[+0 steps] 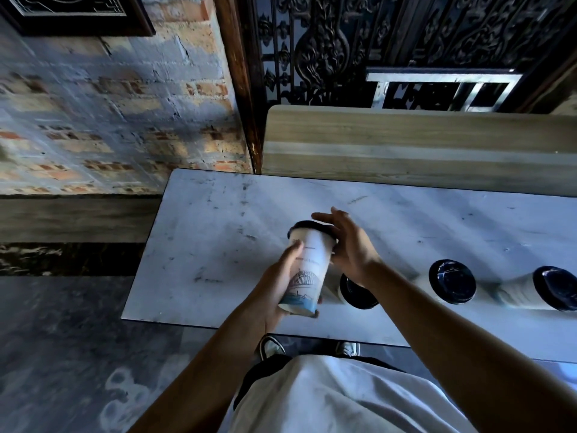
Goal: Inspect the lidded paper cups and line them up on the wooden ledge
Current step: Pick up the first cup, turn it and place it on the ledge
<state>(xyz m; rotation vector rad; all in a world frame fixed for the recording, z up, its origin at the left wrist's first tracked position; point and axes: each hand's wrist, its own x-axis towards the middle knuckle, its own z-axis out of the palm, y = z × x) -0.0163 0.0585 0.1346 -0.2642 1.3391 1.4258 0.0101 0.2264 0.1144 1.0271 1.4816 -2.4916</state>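
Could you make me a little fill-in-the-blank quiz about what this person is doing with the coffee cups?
1. The held cup is gripped by the ____ hand.
2. Its lid is coloured ____.
3. Other cups standing on the white table: ____.
4. Cups now on the wooden ledge: ____.

Missing words: left; black; three; none

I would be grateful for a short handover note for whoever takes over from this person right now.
Left hand grips the held cup round its body, tilted above the white table.
Right hand is open, fingers by the cup's black lid.
Three lidded cups stand on the table.
The wooden ledge holds no cups in view.
Left: place all four.
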